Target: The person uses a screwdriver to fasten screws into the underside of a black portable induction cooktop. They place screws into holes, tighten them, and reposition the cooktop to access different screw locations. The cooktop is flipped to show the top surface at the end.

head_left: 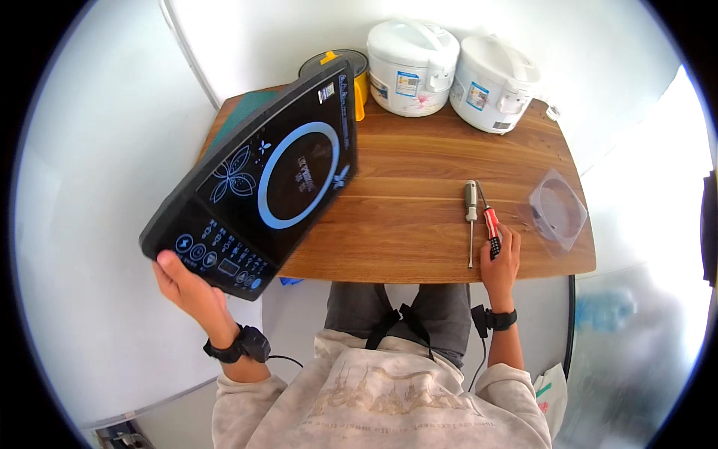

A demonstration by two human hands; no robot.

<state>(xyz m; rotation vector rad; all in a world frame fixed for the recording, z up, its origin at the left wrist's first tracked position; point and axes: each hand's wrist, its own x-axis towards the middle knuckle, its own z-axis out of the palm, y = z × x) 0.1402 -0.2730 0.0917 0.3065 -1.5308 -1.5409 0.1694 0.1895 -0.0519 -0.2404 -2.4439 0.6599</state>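
Observation:
My left hand [187, 288] grips the near left corner of a black induction cooktop [224, 179], thumb on the top face and the other fingers partly hidden beneath. The cooktop is tilted, held over the left side of the table, its blue ring and button panel facing up toward me. My right hand [502, 262] rests at the table's front edge, fingers closed around the handle of a red and black screwdriver [491, 223]. Just left of that lies a second screwdriver [470, 202] with a grey and green handle, its shaft pointing toward me.
Two white rice cookers [411, 67] stand at the back of the wooden table [404, 165]. Behind the cooktop are a yellow pot-like container [360, 93] and a green mat [243, 116]. A clear plastic dish [557, 211] lies at the right. White walls flank the table.

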